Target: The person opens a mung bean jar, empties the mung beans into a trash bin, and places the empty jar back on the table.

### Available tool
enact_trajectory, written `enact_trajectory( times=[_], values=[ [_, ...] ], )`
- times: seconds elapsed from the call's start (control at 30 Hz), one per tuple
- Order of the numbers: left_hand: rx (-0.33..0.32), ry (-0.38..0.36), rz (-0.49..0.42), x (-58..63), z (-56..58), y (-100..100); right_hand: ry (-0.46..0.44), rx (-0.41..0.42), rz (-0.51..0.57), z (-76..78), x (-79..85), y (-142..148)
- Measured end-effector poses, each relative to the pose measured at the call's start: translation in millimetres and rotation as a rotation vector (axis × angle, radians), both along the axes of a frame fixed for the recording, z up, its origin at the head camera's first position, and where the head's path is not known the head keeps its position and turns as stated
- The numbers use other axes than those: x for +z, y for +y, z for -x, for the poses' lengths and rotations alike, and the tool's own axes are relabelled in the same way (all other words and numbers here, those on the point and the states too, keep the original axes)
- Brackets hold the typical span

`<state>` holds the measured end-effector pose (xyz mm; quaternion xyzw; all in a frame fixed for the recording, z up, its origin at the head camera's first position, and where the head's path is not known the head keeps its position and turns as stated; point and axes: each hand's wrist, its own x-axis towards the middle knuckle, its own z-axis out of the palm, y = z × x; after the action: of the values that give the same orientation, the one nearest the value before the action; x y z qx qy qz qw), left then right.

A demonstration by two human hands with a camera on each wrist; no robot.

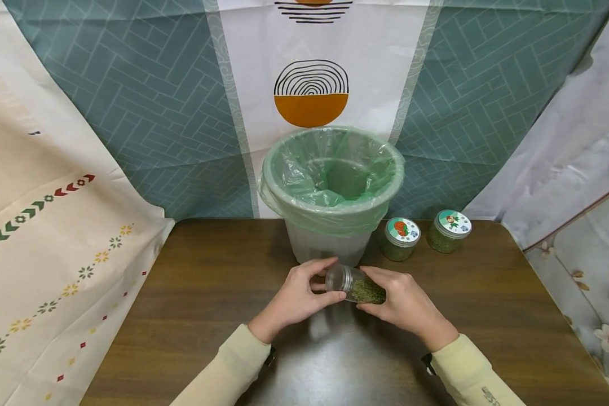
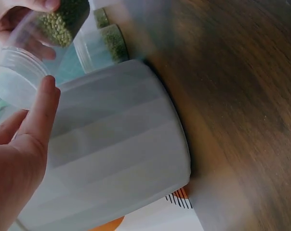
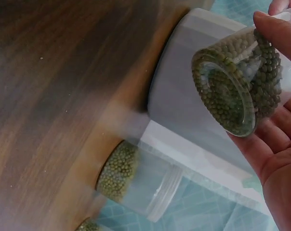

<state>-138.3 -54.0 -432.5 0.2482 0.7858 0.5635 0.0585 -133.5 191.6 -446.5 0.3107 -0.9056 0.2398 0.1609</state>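
Observation:
A clear plastic jar of small green beans point(image 1: 366, 290) is tilted on its side in front of the bin, its ringed end toward the left. My right hand point(image 1: 403, 299) grips the bean-filled bottom part, thumb and fingers on opposite sides. At the ringed end, my left hand point(image 1: 304, 290) curls round with the thumb near side and the fingers partly hidden behind. The left wrist view shows a fingertip point(image 2: 49, 84) right at the clear rim. In the right wrist view, beans press against the round base of the jar point(image 3: 222, 94).
Just behind the hands stands a grey bin point(image 1: 330, 242) lined with a green plastic bag point(image 1: 304, 175). To its right are two lidded jars of green beans, one with a tomato-like picture point(image 1: 400, 239), the other beside it point(image 1: 448, 231). Patterned cloths hang behind the wooden table point(image 1: 193, 282).

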Motion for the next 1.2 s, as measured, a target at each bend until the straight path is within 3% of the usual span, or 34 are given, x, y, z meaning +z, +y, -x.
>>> enact_trajectory(
  times=[0.13,0.4,0.9,1.2],
  values=[
    [0.005,0.016,0.010,-1.6,-0.2,2,0.044,0.011,-0.010,1.1,-0.6,3],
    [0.031,0.124,0.032,-2.1,-0.1,8,0.101,0.030,0.013,3.9,0.6,5],
    [0.086,0.112,0.084,-2.0,-4.7,10,0.212,0.048,0.020,3.5,-7.4,2],
    [0.104,0.089,0.129,-2.4,-4.8,9,0.229,0.046,-0.003,3.1,-12.2,1]
  ],
)
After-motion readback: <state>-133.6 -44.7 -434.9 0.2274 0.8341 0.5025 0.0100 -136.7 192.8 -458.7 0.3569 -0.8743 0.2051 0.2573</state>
